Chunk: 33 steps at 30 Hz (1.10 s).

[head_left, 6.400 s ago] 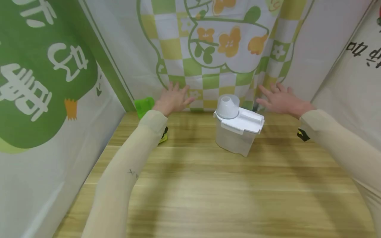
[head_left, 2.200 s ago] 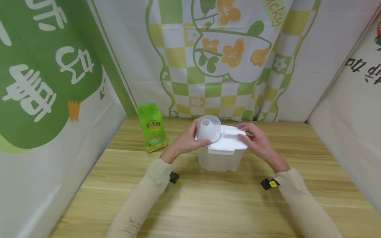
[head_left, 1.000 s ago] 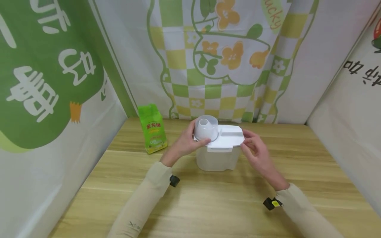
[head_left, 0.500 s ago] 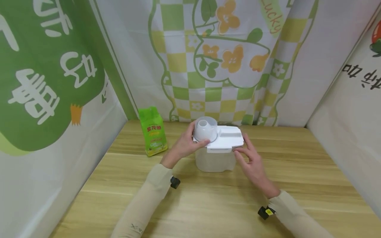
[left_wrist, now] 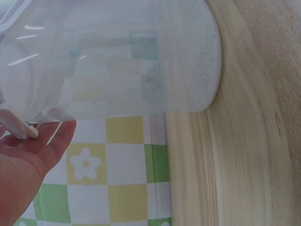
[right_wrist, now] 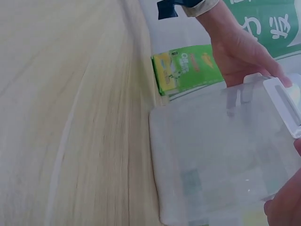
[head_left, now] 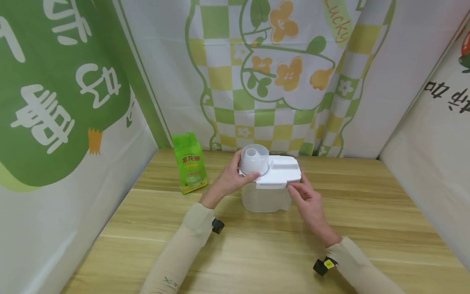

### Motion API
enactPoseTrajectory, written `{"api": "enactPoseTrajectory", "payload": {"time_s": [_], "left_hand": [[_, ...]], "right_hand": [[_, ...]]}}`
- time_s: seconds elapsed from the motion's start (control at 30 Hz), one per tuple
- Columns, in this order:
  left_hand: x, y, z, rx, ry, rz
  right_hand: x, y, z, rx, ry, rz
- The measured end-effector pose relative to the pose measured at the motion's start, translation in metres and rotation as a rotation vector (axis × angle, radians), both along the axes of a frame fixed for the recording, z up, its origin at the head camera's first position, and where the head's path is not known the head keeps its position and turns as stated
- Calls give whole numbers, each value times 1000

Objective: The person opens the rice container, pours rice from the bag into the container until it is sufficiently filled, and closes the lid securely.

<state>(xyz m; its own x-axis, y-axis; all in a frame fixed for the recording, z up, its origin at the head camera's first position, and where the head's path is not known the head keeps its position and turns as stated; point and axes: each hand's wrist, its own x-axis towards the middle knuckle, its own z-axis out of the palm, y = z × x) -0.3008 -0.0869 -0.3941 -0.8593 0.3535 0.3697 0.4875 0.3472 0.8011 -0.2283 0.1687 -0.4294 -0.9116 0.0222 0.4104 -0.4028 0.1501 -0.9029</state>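
A translucent storage container (head_left: 264, 200) with a white lid (head_left: 284, 174) stands upright on the table. A clear cup (head_left: 256, 161) sits over the lid's left end. My left hand (head_left: 229, 176) grips the container's left end, its thumb on the lid edge by the cup; its fingers reach behind, as the left wrist view shows the hand (left_wrist: 23, 169) at the rim. At the right front corner, my right hand (head_left: 307, 203) pinches the lid edge beside the front latch (head_left: 271, 185). The container (right_wrist: 216, 146) looks see-through in the right wrist view.
A green printed bag (head_left: 191, 165) stands behind my left forearm, left of the container. Behind the wooden table (head_left: 249, 253) hangs a checked curtain (head_left: 253, 102). Cloth walls flank both sides. Small black wrist devices (head_left: 218, 226) hang below both cuffs.
Both hands have come from the curtain to the container, which was drawn nearer and turned. Lately my right hand slid from the lid's right end to its front corner; the left hand stayed.
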Motion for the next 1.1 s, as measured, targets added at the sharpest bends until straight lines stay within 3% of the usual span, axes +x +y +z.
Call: {"api": "enactPoseTrajectory", "payload": {"time_s": [0.3, 0.57, 0.8, 1.1], "left_hand": [[1, 1, 0, 5, 1, -3], [-1, 2, -7, 38, 28, -7], [-1, 7, -11, 109, 10, -22], [-1, 10, -15, 138, 46, -33]], "right_hand": [[-1, -9, 2, -195, -113, -54], [-1, -16, 2, -393, -235, -69], [-1, -20, 8, -386, -283, -52], [0, -24, 10, -363, -292, -80]]}}
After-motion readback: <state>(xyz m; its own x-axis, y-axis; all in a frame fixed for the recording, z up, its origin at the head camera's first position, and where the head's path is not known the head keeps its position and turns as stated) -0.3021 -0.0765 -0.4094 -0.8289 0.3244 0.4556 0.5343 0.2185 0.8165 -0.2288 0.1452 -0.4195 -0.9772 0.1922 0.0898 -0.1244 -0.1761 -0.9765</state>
